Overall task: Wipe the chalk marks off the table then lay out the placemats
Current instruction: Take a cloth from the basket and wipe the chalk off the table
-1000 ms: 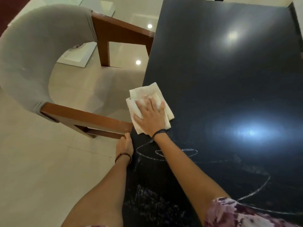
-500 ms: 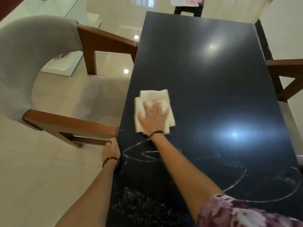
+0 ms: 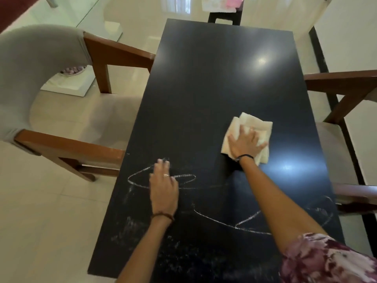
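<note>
At far left we note an upholstered grey armchair (image 3: 36, 78) with wooden arms, drawn up beside the dark worktop (image 3: 214, 82). On the near left part of the worktop our left hand (image 3: 163, 188) lies flat, fingers extended, palm down on the surface and resting across a chalk oval (image 3: 140, 180); it holds nothing. Smudged chalk marks (image 3: 130, 223) spread nearer to us, and a long curved chalk line (image 3: 242, 221) runs across the near middle. To the right, our right hand (image 3: 245, 142) presses with spread, straight fingers on a folded cream cloth (image 3: 255, 127), which lies flat on the worktop right of centre, beyond the chalk. At far right a second chair (image 3: 346, 86) shows its wooden arm.

We judge the cloth to be light, soft and limp: it will bunch or unfold if dragged by an edge, so it is best driven from above with the flat palm over its middle, as here. The glossy worktop looks slippery, so firm downward pressure seems needed to lift the chalk. No placemats can be identified with certainty; wiping appears well short of finished.
</note>
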